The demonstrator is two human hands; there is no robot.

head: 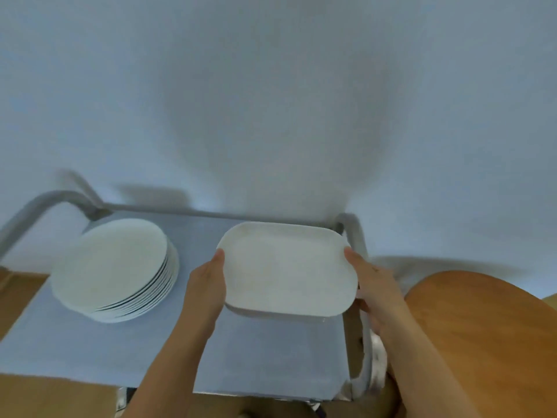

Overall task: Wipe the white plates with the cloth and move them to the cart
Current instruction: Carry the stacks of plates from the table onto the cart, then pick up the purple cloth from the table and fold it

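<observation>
— On the cart (75, 351), far left?
— Stack of round white plates (113, 270), upright, near the rail.
— Centre?
— Left hand (206, 285) grasps the rectangular white plate (287, 270) at its left edge, thumb on the rim.
— Right?
— Right hand (375, 285) grasps the opposite edge, plate over the cart. Wooden surface (488, 336) beside.

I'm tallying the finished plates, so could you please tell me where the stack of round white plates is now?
In the head view, the stack of round white plates sits on the left of the grey metal cart, left of the hand-held white rectangular plate.
</observation>
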